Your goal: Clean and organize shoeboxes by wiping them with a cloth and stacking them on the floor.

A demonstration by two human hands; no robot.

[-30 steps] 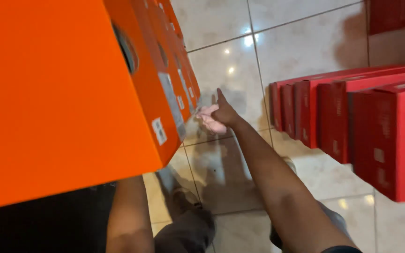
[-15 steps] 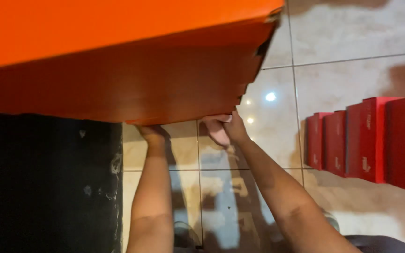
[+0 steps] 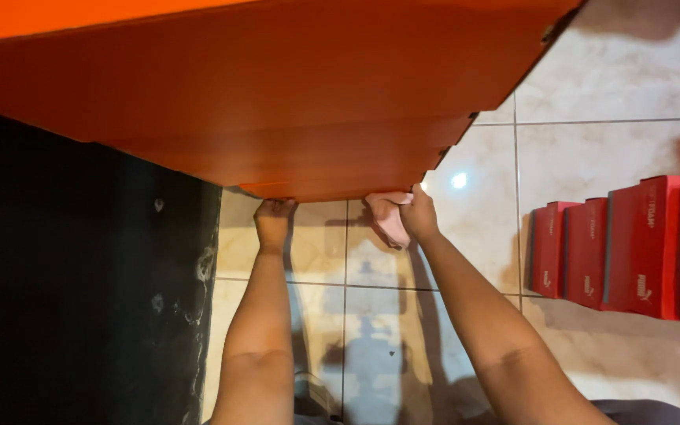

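Head cam, looking down past a stack of orange boxes that fills the top half of frame. I count approx 4 box edges stepped at the near corner, maybe 5; upper ones run out of frame so can't give a firm total.

L hand is under the bottom edge of the stack, fingers curled up against it, closed on the lowest box's rim. R hand is at the same bottom edge, further right, and has a pink cloth bunched betw palm and box. Grip there is closed on cloth plus box edge; fingertips hidden, so can't tell how deep they go under.

Handling, my judgement: cardboard, stiff-ish but thin walls, smooth coated face so prob slippery, esp w/ cloth in the way on the R side. Individual boxes look light, stack together is bulky and top-heavy, loose layers could slide. Best hold is underneath the lowest box at both bottom corners, palms up, not on the sides.

Other stuff: red boxes standing on edge in a row on the tiled floor at right, well apart from the hands. I count 4 visible, last one cut by frame edge. Dark black surface at left. 2 hands, 1 cloth.
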